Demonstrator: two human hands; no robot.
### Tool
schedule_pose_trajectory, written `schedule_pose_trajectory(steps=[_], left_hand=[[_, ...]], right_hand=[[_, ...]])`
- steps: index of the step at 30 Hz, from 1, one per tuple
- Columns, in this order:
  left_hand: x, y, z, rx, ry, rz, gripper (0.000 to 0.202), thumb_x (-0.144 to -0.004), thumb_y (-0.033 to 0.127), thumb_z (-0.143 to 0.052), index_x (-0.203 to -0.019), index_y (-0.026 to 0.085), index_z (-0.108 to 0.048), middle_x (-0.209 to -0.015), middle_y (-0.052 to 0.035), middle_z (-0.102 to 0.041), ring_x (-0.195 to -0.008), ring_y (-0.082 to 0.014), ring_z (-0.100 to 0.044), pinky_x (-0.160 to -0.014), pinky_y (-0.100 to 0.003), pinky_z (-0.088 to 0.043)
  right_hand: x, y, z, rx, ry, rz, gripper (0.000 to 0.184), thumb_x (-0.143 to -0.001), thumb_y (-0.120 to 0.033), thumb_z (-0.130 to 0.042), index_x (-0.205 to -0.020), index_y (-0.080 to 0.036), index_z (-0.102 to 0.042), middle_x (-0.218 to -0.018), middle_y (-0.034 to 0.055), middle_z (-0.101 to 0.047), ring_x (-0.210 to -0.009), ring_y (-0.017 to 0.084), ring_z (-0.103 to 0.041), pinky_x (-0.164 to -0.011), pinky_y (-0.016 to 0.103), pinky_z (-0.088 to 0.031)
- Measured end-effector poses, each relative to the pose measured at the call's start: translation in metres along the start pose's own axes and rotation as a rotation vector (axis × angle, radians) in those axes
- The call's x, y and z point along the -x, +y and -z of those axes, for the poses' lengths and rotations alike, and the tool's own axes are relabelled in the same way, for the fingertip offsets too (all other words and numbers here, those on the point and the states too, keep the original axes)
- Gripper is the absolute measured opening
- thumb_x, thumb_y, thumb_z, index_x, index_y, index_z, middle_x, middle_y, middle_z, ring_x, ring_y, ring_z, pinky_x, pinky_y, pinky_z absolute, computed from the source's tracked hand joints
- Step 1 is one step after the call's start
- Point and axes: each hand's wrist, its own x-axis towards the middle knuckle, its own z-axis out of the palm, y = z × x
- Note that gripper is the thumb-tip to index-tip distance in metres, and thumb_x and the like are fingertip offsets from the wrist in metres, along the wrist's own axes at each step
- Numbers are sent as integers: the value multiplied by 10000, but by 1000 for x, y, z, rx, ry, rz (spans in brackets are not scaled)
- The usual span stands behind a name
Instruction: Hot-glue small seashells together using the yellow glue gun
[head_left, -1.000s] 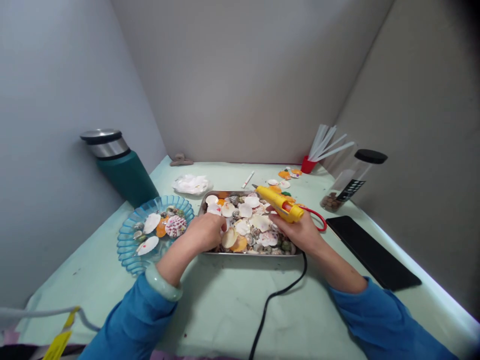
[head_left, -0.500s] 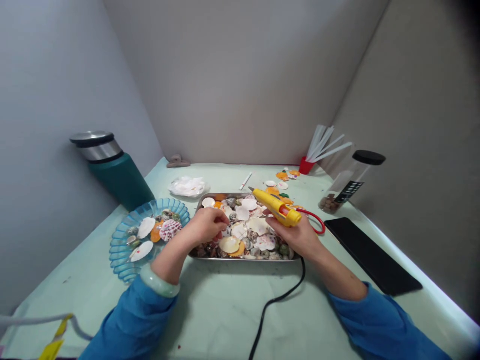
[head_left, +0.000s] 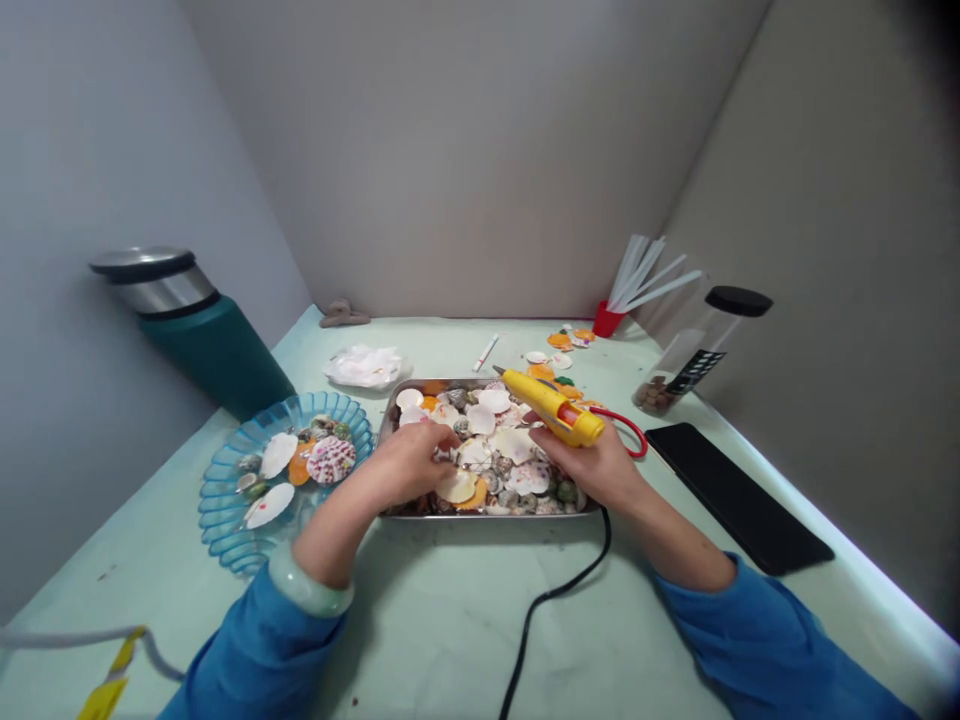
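Observation:
A metal tray [head_left: 495, 516] full of seashells stands in the middle of the table. My left hand [head_left: 412, 462] is low over its left part, thumb and forefinger apart, with nothing visible between them. Close to those fingertips lie a pale yellow shell [head_left: 456, 487] and an orange shell [head_left: 475, 495]. A yellow hot glue gun [head_left: 553, 408] is gripped in my right hand [head_left: 600, 465] above the tray's right side, its nozzle pointing away and to the left. From below that hand a black cord [head_left: 534, 606] runs toward the front edge.
At the left are a blue scalloped plate [head_left: 214, 500] of shells and a teal bottle [head_left: 217, 350]. Farther back lie a white plastic bag [head_left: 365, 367] and a marker [head_left: 486, 353]. Glue sticks [head_left: 637, 275] in a red cup, a jar [head_left: 686, 360] and a black phone [head_left: 739, 495] occupy the right.
My left hand's thumb and forefinger have parted, and the hand is slightly lower over the shells. My right hand still holds the glue gun. The view has shifted slightly.

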Motion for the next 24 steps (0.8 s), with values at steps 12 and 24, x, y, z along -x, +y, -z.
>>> schedule_pose_trajectory(steps=[12,24], left_hand=[[-2,14,-16,-49,-11,-51,250,-688,239,-581,-919,220,-675,-910,-60,-691,-848,-228,-611,-706,-293,-425],[-4,5,-15,199,154,-5,182,-768,304,-572,-830,214,-717,-922,-36,-699,-893,-205,-604,-773,-280,-446]], right_hand=[[-1,-5,1,0,-13,15,178,-799,-284,-594,-930,-184,-663,-846,45,-686,-733,214,-636,-665,347,-515],[-1,-5,1,3,-26,-8,204,-806,-318,-593,-940,-182,-664,-778,39,-686,-685,218,-638,-614,347,-517]])
